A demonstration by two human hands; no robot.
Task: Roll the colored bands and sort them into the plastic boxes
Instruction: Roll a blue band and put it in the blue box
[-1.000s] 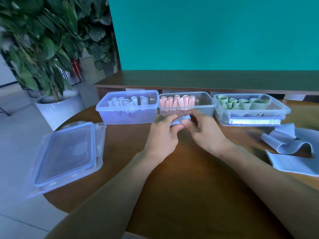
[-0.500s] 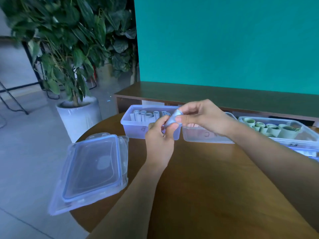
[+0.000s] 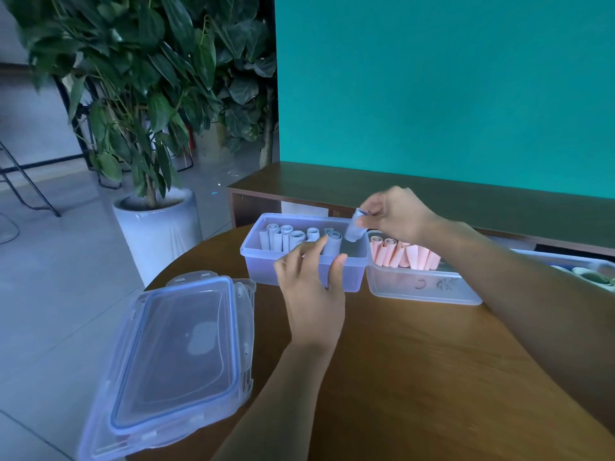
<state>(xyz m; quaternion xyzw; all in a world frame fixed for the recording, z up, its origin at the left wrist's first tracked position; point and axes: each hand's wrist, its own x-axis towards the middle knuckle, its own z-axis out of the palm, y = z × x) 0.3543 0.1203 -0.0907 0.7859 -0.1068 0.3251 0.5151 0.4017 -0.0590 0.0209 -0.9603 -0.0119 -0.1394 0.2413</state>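
Potted plant [image 3: 156,207]: set on the floor at far left, in a white pot.
Clear lid [image 3: 173,354]: laid flat at the left edge of the round wooden table [image 3: 416,377], overhanging it.
Left hand [image 3: 312,287]: raised in front of the first box, fingers loosely spread, nothing held.
Blue box [image 3: 266,271]: open, with blue rolls [image 3: 289,239] stood upright along its left and middle.
Blue rolled band [image 3: 354,227]: pinched by its upper end in the fingertips of the right hand [image 3: 396,214], hung upright over the box's right end, its lower end at rim level.
Pink box [image 3: 422,289]: touching the blue box's right side, filled with pink rolls [image 3: 404,256].
Third box [image 3: 595,274]: partly seen at far right, with green rolls inside.
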